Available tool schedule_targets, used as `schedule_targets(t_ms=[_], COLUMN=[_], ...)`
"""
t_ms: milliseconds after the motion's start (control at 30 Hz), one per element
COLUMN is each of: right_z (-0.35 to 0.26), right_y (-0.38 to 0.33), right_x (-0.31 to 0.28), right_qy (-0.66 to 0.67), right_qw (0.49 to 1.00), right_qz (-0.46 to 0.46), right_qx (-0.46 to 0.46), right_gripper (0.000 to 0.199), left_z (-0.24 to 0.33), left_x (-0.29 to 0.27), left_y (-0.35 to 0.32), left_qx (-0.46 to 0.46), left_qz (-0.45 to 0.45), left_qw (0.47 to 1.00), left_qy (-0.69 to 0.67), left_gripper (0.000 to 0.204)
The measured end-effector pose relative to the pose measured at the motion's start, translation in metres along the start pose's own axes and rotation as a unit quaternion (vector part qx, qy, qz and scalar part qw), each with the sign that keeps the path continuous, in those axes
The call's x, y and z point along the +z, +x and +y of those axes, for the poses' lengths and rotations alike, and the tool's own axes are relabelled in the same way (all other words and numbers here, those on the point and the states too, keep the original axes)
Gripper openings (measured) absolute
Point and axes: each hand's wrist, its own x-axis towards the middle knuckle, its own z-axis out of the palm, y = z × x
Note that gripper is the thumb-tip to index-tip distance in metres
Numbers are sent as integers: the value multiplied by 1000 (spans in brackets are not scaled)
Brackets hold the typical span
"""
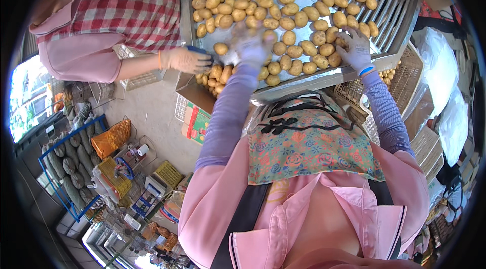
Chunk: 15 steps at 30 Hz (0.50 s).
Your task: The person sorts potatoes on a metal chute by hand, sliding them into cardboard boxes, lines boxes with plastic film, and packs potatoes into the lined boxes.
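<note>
Many small yellow potatoes (283, 10) lie spread over a metal sorting table (400, 13) with a slatted right side. My left hand (250, 48), in a white glove, is blurred at the table's near edge among the potatoes; whether it holds one cannot be seen. My right hand (357, 48), also gloved, rests with fingers spread on potatoes near the front right. A cardboard box (210, 94) holding potatoes sits below the table's front left edge.
A co-worker in a checked apron and pink sleeves stands at the left; that person's gloved hand (185, 60) reaches to the table's near left corner. Plastic baskets (407, 74) stand on the right. Sacks and crates (114, 140) lie on the floor at the lower left.
</note>
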Motion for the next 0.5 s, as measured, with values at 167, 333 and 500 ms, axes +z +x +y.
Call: schedule_targets(t_ms=[167, 333, 500], right_z=[-68, -84, -135], right_y=[24, 24, 28], right_x=[-25, 0, 48], right_qy=[-215, -190, -115], right_qw=[953, 926, 955], right_qz=[-203, -290, -202], right_qx=[-55, -149, -184], right_gripper=[78, 90, 97], left_z=[44, -44, -132], left_x=[17, -23, -45], left_y=[-34, -116, -164], left_qx=[127, 166, 4], left_qz=[57, 41, 20], left_qw=[990, 985, 979], left_qy=[22, 29, 201], left_gripper=[67, 63, 61])
